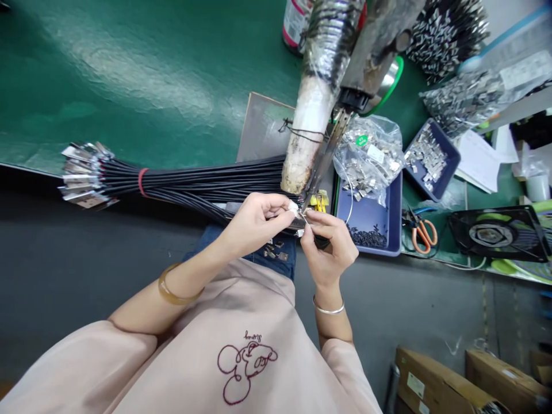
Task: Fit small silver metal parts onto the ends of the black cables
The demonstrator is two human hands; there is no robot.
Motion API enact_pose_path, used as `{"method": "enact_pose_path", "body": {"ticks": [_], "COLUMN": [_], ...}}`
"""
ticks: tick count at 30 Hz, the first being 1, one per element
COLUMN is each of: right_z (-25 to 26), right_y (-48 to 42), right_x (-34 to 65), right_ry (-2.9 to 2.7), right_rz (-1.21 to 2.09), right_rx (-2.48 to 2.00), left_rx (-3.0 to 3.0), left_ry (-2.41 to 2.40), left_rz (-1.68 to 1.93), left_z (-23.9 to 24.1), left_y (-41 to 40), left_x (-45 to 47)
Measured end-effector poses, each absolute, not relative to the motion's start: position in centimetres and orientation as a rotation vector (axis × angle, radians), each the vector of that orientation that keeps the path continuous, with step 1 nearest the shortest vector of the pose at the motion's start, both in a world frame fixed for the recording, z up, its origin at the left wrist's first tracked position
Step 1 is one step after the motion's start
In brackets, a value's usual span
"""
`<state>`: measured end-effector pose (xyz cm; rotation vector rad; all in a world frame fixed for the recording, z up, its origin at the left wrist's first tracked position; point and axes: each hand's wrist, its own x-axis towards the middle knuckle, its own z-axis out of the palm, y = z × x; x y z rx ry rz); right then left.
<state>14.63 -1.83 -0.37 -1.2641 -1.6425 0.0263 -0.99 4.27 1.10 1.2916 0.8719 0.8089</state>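
Note:
My left hand is closed in a pinch, white wrapping on a fingertip, at the end of a black cable; the small metal piece between the fingertips is partly hidden. Close beside it, my right hand pinches a thin solder wire that curves down from above. Both hands meet just under the tip of a soldering iron, which hangs from above beside a pale wrapped tube. A bundle of black cables, tied with a red band, runs left to metal connectors.
On the right stand a blue tray with a bag of metal parts, a smaller bin, orange-handled pliers and a black fan. Loose metal connectors lie on my lap. Cardboard boxes sit on the floor.

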Motion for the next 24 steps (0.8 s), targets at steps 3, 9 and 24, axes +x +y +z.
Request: {"method": "enact_pose_path", "body": {"ticks": [3, 9, 24], "right_z": [-0.43, -0.25, -0.32], "right_y": [-1.61, -1.50, -1.46], "right_x": [14.73, 14.78, 14.85], "right_ry": [-1.643, -1.638, -1.630], "right_rz": [0.019, 0.016, 0.040], "right_rx": [-1.270, -1.248, -1.251], "left_rx": [1.288, 1.288, 1.304], "left_ry": [0.880, 0.886, 0.894], "left_rz": [0.821, 0.815, 0.782], "left_z": [1.19, 1.60, 1.67], "left_y": [4.32, 4.36, 4.33], "left_x": [-0.83, -0.90, -1.07]}}
